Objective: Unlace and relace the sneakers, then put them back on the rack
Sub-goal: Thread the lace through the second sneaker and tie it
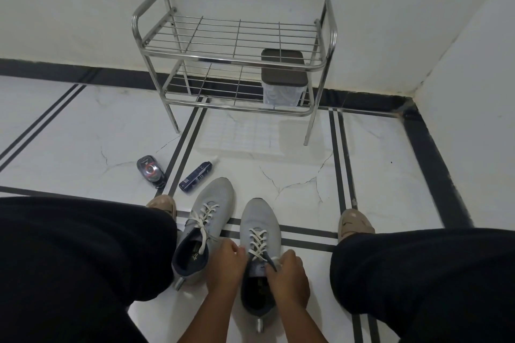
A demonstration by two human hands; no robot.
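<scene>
Two grey sneakers with white laces stand on the floor between my knees. The left sneaker [207, 217] has its laces crossed and loose at the top. The right sneaker [260, 224] is laced up to its tongue. My left hand [227, 267] grips the right sneaker's collar and lace end on its left side. My right hand [289, 278] pinches the lace at the top right eyelets. The steel shoe rack [237, 61] stands against the far wall.
A clear box with a dark lid [282, 83] sits on the rack's lower shelf, right side. A shoe-polish sponge case [150, 170] and a blue spray bottle [196, 175] lie on the floor left of the sneakers. My black-trousered legs flank the shoes.
</scene>
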